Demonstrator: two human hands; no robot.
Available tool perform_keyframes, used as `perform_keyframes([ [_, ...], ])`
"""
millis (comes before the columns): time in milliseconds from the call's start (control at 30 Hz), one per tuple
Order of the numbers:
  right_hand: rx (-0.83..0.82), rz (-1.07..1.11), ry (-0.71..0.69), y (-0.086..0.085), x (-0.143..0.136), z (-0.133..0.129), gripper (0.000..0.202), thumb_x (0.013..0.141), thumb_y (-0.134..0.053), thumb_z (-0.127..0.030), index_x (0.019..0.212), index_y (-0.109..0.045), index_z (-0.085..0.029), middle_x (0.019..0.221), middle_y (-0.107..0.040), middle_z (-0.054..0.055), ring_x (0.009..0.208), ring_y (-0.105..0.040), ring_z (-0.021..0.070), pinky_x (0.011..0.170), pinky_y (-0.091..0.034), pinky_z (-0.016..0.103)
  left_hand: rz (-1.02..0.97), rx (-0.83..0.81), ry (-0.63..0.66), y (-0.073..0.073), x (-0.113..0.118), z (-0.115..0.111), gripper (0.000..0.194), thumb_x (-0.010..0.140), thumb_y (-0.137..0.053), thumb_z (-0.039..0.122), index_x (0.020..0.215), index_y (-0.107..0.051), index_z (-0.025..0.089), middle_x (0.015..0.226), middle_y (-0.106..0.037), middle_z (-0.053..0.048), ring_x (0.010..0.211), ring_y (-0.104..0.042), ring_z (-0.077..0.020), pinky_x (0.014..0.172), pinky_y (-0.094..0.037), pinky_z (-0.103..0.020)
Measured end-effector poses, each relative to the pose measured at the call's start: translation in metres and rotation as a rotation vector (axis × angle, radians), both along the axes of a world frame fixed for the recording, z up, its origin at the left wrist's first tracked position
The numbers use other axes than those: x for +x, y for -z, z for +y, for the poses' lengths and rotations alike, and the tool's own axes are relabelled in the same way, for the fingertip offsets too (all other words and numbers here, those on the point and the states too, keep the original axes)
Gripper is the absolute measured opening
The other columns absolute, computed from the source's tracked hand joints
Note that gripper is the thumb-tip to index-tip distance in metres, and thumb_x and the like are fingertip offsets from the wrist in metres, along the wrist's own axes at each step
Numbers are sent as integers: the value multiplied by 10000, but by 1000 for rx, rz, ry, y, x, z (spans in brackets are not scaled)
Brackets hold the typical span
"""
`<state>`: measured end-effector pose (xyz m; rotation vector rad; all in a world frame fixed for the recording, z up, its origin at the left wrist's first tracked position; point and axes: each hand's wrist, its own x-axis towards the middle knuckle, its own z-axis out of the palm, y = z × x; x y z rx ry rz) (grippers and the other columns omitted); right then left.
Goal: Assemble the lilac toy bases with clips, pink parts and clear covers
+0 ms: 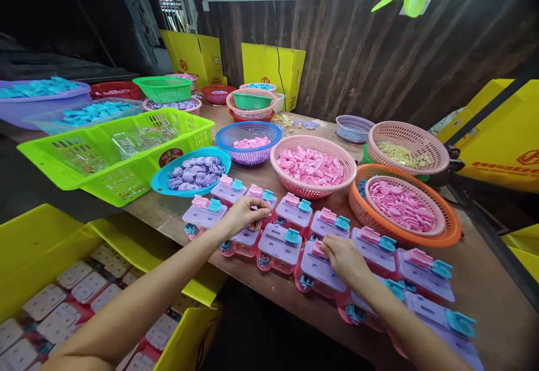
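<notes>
Lower center: right hand fingers grip pink clip on purple lid, likely steadying it; left hand fingers pinched closed, contents unclear.

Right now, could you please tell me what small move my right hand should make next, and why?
Perhaps press the pink clip gently down onto the purple lid below it: your right hand is touching that clip, and it partly covers it, so whether the clip is fully seated cannot be seen.
</notes>
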<state>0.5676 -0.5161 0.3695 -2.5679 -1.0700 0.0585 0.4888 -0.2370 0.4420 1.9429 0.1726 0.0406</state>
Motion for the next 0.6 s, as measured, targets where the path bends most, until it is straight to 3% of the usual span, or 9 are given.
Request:
perform_keyframes([
  [100, -6, -2, -3, 0, -1, 0, 301, 937, -345, -285, 732, -549, -199, 845, -602, 33, 820, -560, 176, 701, -339, 290, -146, 361, 38, 2, 6, 1, 158, 822, -527, 229, 906, -641, 158, 760, -612, -19, 550, -553, -104, 528, -410, -218],
  [200, 17, 3, -12, 1, 1, -1, 300, 936, -344, -284, 732, -549, -203, 836, -597, 33, 814, -554, 174, 714, -352, 288, -273, 831, 160, -2, 12, 7, 270, 766, -489, 64, 926, -663, 196, 902, -581, -42, 782, -561, -153, 703, -417, -259],
  [300, 19, 13, -20, 1, 1, -1, 300, 936, -341, -279, 730, -547, -204, 834, -594, 34, 814, -551, 173, 716, -356, 285, -259, 1127, 294, -4, 21, 13, 350, 696, -484, -5, 924, -660, 194, 944, -552, -63, 872, -529, -190, 774, -395, -292],
  [367, 2, 15, -15, 1, 1, -1, 298, 938, -344, -279, 727, -541, -205, 835, -596, 30, 810, -551, 169, 712, -351, 282, -236, 1210, 348, -3, 29, 17, 366, 675, -496, -8, 937, -653, 194, 957, -547, -65, 890, -520, -200, 793, -387, -299],
  [500, -50, -40, 14, 3, -2, 0, 284, 944, -348, -284, 764, -555, -210, 874, -605, 25, 850, -551, 175, 684, -319, 285, -157, 1148, 409, 1, 45, 18, 345, 704, -538, 64, 1000, -642, 207, 998, -515, -54, 865, -541, -176, 759, -403, -265],
  [600, -69, -43, 28, 4, -3, 0, 280, 946, -353, -289, 783, -566, -212, 891, -612, 19, 856, -551, 174, 664, -296, 284, -75, 1152, 424, 0, 54, 13, 280, 693, -555, 70, 930, -664, 169, 1005, -490, -62, 769, -550, -139, 696, -412, -239],
])
